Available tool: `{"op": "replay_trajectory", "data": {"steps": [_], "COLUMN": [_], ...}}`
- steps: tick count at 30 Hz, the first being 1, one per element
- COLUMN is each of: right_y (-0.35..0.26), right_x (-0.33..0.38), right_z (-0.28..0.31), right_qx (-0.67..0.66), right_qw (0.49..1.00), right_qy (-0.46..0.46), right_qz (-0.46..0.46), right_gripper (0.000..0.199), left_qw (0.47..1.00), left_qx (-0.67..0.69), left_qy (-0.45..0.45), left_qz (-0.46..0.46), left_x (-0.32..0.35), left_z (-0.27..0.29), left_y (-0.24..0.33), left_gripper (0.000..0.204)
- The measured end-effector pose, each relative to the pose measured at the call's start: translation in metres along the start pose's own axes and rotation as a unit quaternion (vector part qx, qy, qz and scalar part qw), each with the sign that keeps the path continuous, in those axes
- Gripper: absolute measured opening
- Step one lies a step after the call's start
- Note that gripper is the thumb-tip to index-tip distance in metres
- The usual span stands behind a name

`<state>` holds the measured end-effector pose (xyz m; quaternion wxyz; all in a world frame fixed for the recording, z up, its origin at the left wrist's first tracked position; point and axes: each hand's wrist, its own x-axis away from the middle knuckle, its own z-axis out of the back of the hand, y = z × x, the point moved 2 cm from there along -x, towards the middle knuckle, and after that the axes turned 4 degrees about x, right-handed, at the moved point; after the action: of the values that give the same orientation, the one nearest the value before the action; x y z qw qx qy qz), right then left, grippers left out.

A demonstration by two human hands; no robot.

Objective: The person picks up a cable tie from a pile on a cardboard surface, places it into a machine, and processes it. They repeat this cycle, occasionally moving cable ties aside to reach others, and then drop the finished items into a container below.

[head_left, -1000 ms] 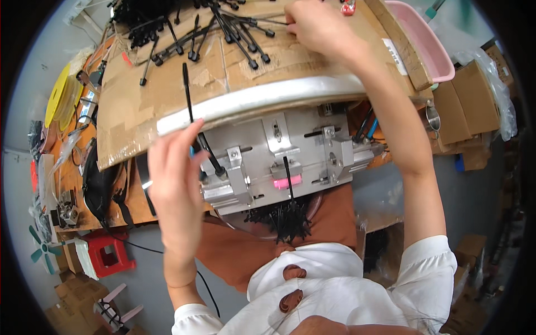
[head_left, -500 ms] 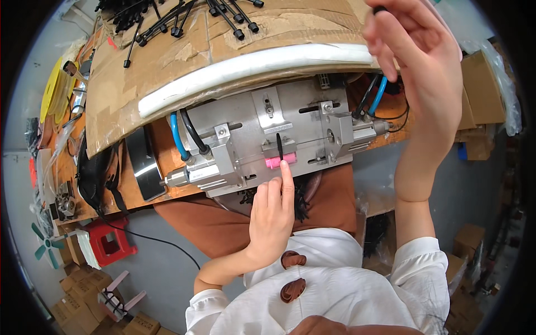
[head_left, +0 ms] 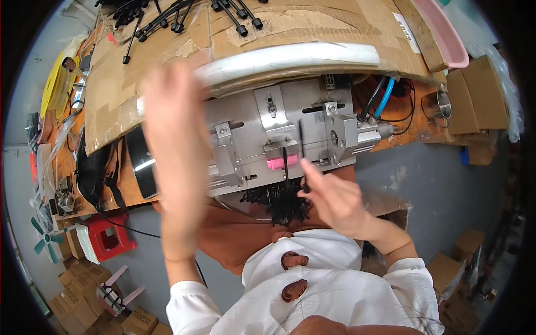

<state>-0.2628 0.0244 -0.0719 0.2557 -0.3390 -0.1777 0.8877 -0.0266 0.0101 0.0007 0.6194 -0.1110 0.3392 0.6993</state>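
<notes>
A metal fixture (head_left: 262, 131) with a small pink block (head_left: 274, 163) juts from under the bench edge in front of me. My right hand (head_left: 332, 198) is just right of the pink block, its fingertips pinched on a thin black cable tie (head_left: 301, 137) that stands upright against the fixture. A second black tie (head_left: 285, 159) sits in the slot at the pink block. My left hand (head_left: 173, 145) is raised in front of the fixture's left side. It is blurred by motion, and I cannot make out anything in it. A heap of black ties (head_left: 285, 202) hangs below the fixture.
Cardboard (head_left: 312, 25) covers the bench top, with loose black cable ties (head_left: 167, 19) at the back and a white tube (head_left: 290, 56) along its front edge. A pink tray (head_left: 444, 36) lies far right. Blue and black hoses (head_left: 382, 97) enter the fixture's right side. A red stool (head_left: 109, 237) and boxes stand on the floor.
My left hand has lifted off the pink block and swept up and to the left. My right hand has come down from the top right to the fixture with a tie.
</notes>
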Motion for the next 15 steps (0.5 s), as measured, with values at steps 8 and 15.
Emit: {"op": "replay_trajectory", "data": {"steps": [8, 15], "right_y": [-0.003, -0.01], "right_x": [0.004, -0.026], "right_z": [-0.036, 0.004], "right_qx": [-0.002, 0.05], "right_qw": [0.999, 0.989], "right_qy": [-0.043, -0.132], "right_qz": [-0.017, 0.038], "right_gripper": [0.068, 0.063], "left_qw": [0.99, 0.966], "left_qx": [0.018, 0.169], "left_qy": [-0.086, -0.192], "left_qz": [-0.109, -0.031], "left_x": [-0.094, -0.051], "left_z": [-0.006, 0.028], "left_y": [-0.072, -0.036], "left_gripper": [0.019, 0.018]}}
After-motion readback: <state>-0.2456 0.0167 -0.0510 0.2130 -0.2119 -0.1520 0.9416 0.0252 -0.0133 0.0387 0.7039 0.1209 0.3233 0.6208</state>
